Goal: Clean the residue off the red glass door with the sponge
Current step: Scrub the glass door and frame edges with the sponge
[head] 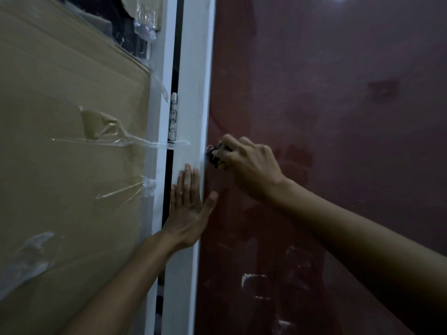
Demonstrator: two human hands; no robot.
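The red glass door (338, 117) fills the right half of the view, smeared and dull, with white residue patches (251, 279) low down. My right hand (246, 165) grips a small dark sponge (216, 154) and holds it against the glass right beside the white door frame (196, 93). My left hand (191, 204) lies flat with straight fingers on the frame, just below the sponge, its thumb reaching onto the red glass.
A metal hinge (173, 117) sits in the dark gap left of the frame. Brown cardboard (67, 141) held by clear tape strips (125, 140) covers the left panel.
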